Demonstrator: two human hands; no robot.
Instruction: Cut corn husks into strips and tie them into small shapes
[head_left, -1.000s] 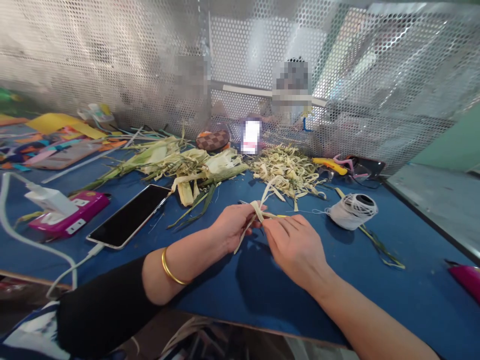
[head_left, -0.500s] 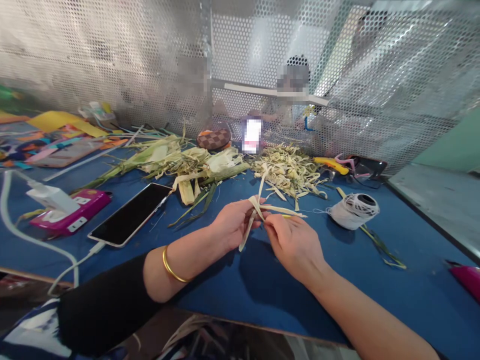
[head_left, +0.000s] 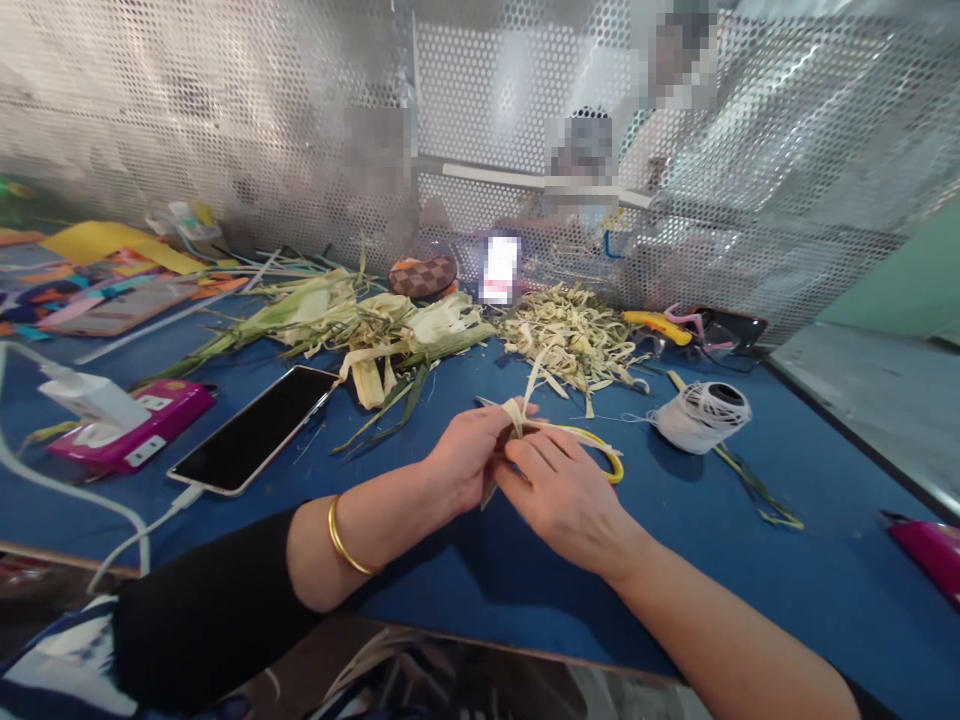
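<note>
My left hand (head_left: 472,447) is closed on pale corn husk strips (head_left: 516,412) that cross in a small knot-like fold. One strip end stands up above the fold; others point right. My right hand (head_left: 566,495) presses against the fold from the right, its fingers curled over the strips and partly hiding them. A yellow loop, like a scissors handle (head_left: 616,466), sticks out beyond my right hand, and a thin dark point shows left of the fold. Whether that tool is held or lies on the table I cannot tell.
Behind my hands lie a heap of cut husk strips (head_left: 574,340) and whole corn husks (head_left: 420,330). A white thread spool (head_left: 694,425) stands right. At left are a charging phone (head_left: 255,430) and a magenta power strip (head_left: 135,425). A perforated metal screen (head_left: 517,120) closes the back.
My right hand has moved left, closer over the husk strips, and its fingers now cover the lower strip. The yellow loop has come into fuller view. Another person shows behind the screen.
</note>
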